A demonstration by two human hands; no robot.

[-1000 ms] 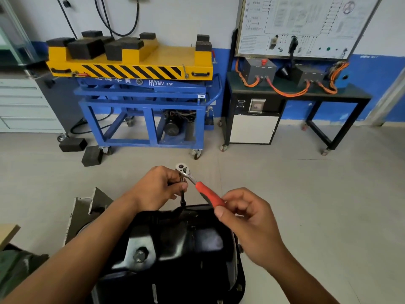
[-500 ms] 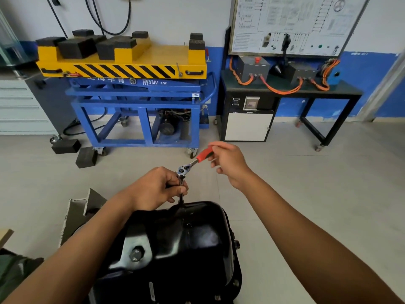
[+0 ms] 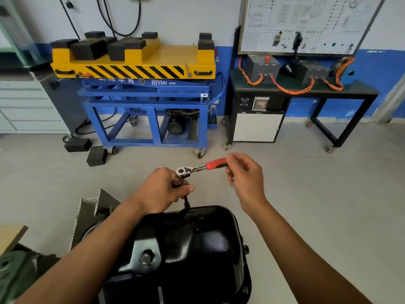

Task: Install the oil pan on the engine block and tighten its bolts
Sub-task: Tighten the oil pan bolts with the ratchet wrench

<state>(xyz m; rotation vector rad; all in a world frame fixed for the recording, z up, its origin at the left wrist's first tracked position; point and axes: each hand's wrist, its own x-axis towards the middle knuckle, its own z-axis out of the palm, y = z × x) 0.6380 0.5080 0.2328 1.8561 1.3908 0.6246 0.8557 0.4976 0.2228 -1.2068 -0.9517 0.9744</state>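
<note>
A: At the far rim of the oil pan (image 3: 197, 242), how do the hands sit?

B: The left hand (image 3: 161, 190) is curled round the black extension bar (image 3: 186, 200), just under the head of the ratchet wrench (image 3: 192, 170). Its thumb points right and its forearm crosses the pan's left side. The right hand (image 3: 246, 178) is up and to the right, fingertips pinching the end of the wrench's red handle (image 3: 215, 163), which points right and slightly away.

A: And the pan relative to them?

B: It lies below both hands and nearer the camera, between the two forearms. The bar stands nearly upright with its lower end meeting the pan's far edge. Whatever it sits on there is hidden.

A: Its look?

B: Glossy black pressed steel, sump side up. There is a hex drain plug (image 3: 145, 257) on a bright patch at the left, and small bolt heads (image 3: 246, 249) along the right flange.
</note>
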